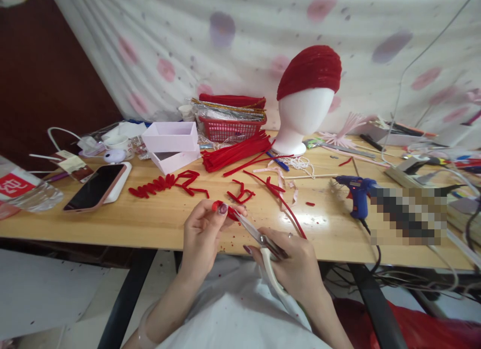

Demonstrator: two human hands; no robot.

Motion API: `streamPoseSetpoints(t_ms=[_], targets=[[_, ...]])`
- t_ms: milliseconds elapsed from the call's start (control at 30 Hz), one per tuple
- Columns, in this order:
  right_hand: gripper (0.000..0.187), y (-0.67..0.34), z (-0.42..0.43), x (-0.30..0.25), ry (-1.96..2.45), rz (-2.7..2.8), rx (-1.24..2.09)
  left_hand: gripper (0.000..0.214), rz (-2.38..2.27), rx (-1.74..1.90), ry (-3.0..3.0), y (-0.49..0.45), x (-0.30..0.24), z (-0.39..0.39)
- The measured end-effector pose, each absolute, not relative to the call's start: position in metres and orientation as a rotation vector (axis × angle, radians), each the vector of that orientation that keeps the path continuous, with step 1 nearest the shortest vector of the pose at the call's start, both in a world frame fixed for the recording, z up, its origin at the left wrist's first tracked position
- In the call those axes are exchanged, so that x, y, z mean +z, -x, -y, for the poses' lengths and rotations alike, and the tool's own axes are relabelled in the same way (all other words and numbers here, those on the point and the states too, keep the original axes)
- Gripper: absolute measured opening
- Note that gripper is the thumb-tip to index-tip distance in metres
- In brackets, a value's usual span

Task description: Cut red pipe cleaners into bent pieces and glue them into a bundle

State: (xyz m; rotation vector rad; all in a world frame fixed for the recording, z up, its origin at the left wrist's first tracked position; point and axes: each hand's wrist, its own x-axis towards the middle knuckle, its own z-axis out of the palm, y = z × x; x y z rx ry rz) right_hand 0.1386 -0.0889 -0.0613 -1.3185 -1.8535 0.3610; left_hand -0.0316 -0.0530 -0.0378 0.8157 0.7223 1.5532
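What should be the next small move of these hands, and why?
Probably a small, careful snip with the scissors: the right hand holds them with the blade tips at the red piece, which the left hand pinches in its fingers.

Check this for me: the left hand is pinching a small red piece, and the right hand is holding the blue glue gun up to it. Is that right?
Not quite: the head view shows the right hand holding scissors up to the small red piece, not the blue glue gun, which sits apart on the table. The left hand is indeed pinching that piece.
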Motion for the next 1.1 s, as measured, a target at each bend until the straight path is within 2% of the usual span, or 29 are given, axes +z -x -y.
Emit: streamPoseSetpoints(t_ms=[133, 233, 300, 400, 500, 633, 767, 833, 1100], targets=[[0.021, -0.136, 0.090, -0.063, 1.327, 1.817, 0.383, 0.024, -0.733, 1.552, -0.799, 0.031, -0.039, 0.052], [0.024, -0.141, 0.091, -0.061, 1.372, 1.658, 0.562, 0.026, -0.771, 1.555, -0.747, 0.031, -0.039, 0.051], [0.034, -0.150, 0.090, -0.059, 1.325, 1.526, 0.792, 0.028, -0.808, 1.568, -0.734, 0.031, -0.038, 0.050], [0.052, -0.164, 0.086, -0.061, 0.937, 1.354, 1.281, 0.028, -0.839, 1.596, -0.743, 0.032, -0.039, 0.048], [0.046, -0.166, 0.083, -0.064, 0.870, 1.201, 1.491, 0.028, -0.873, 1.608, -0.732, 0.033, -0.040, 0.046], [0.039, -0.146, 0.083, -0.063, 1.133, 1.096, 1.380, 0.029, -0.898, 1.593, -0.705, 0.032, -0.041, 0.046], [0.030, -0.128, 0.089, -0.057, 1.200, 1.131, 1.182, 0.029, -0.823, 1.551, -0.661, 0.030, -0.037, 0.049], [0.025, -0.125, 0.093, -0.056, 1.175, 1.162, 1.210, 0.029, -0.785, 1.546, -0.634, 0.028, -0.035, 0.050], [0.027, -0.119, 0.096, -0.067, 1.078, 1.217, 1.340, 0.028, -0.754, 1.536, -0.580, 0.018, -0.033, 0.058]])
